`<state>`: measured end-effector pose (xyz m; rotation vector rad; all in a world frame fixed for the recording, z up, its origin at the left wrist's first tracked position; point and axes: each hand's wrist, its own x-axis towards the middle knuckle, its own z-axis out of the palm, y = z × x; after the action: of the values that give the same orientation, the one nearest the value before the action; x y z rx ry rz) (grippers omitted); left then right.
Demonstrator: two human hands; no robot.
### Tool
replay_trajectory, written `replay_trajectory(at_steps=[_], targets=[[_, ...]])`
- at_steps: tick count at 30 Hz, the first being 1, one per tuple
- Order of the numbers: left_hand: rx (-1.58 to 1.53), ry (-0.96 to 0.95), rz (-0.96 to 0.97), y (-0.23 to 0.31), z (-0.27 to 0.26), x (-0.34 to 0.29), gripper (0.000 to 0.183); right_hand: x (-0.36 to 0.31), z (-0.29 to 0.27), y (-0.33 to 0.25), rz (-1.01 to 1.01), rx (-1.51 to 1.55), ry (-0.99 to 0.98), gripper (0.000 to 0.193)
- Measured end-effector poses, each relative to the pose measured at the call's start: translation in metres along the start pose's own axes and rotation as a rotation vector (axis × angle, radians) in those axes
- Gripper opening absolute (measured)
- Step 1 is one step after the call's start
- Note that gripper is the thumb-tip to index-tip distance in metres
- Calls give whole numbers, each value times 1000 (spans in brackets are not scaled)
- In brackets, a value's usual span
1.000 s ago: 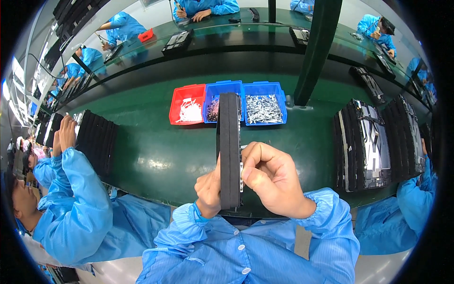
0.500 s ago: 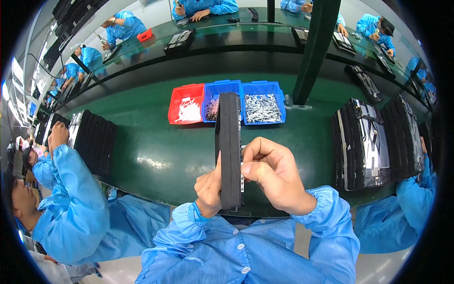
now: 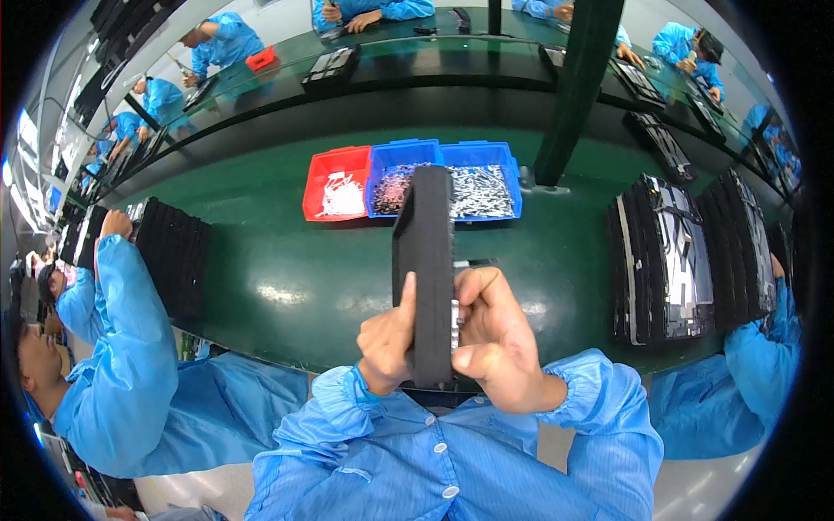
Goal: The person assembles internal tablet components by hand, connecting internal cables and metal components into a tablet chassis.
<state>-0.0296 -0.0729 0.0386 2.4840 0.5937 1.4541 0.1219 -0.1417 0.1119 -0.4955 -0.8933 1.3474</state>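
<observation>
Upright in front of me stands a thick black foam-edged tray (image 3: 432, 260), seen almost edge-on. My left hand (image 3: 388, 343) grips its left side near the bottom, the forefinger pointing up along it. Silver and white parts (image 3: 455, 323) show as a narrow strip on the tray's right face. My right hand (image 3: 504, 343) is at that face, thumb and forefinger bent and apart, the thumb by the tray's edge; the other fingertips are partly hidden. Just above the right hand a small dark strip (image 3: 479, 262) shows; whether it lies on the table or sticks out from the tray I cannot tell.
Beyond the tray are a red bin (image 3: 309, 193) of white pieces and two blue bins (image 3: 519, 195) of small parts on the green table (image 3: 261, 252). Black trays (image 3: 178, 260) stand at left, device-filled trays (image 3: 669, 260) at right. A green post (image 3: 578, 95) rises behind. Co-workers sit around.
My right thumb has moved down and away from the forefinger, opening the pinch. The tray has shifted slightly right and shows more of its left face. The dark strip has come into view.
</observation>
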Motion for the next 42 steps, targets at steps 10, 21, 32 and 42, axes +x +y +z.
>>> replay_trajectory(at_steps=[10,21,32,42], targets=[[-1079,277,-1121,17,-26,15,40,-42,-68,-65,165,-1002,49,58],[-1011,-435,-1017,13,21,31,69,-157,-145,-205,-203,-816,1007,48],[-824,-399,-1035,-13,18,27,51,-145,-186,-237,-14,-677,1027,38],[-801,-454,-1016,-18,11,22,33,-124,-151,-204,-363,-2163,1179,38]])
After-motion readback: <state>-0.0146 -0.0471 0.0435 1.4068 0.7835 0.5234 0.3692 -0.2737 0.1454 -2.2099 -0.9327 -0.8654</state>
